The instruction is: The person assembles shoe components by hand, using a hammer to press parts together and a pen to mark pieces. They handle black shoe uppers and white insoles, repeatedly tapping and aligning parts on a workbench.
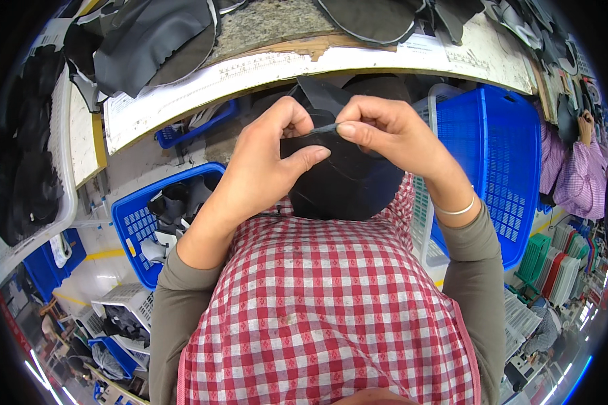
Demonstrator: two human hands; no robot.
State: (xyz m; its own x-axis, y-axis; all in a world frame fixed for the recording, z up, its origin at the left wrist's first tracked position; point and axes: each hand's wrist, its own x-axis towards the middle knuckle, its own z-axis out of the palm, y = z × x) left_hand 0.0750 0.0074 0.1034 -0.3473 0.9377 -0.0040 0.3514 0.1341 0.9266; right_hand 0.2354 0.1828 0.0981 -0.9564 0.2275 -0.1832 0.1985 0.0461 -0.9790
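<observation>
In front of my checked apron (pixel 324 290), both hands hold a black leather-like piece (pixel 344 179) whose lower part hangs rounded over my lap. The upper edge looks folded or layered between my fingers. My left hand (pixel 263 152) is closed on its left side, the thumb lying across the near face and the fingertips partly hidden behind. Thumb and forefinger of my right hand (pixel 392 128) pinch the same edge a little to the right. A pointed dark flap (pixel 317 94) sticks up beyond the edge between the hands; whether it belongs to the piece I cannot tell.
Ahead runs a worktable (pixel 263 71) with dark cut pieces (pixel 152 47) on it. A blue basket (pixel 132 239) with pieces stands at left, a tall blue crate (pixel 513 175) at right. A white tray (pixel 64 182) of black pieces is far left. Another person's sleeve (pixel 581 182) shows far right.
</observation>
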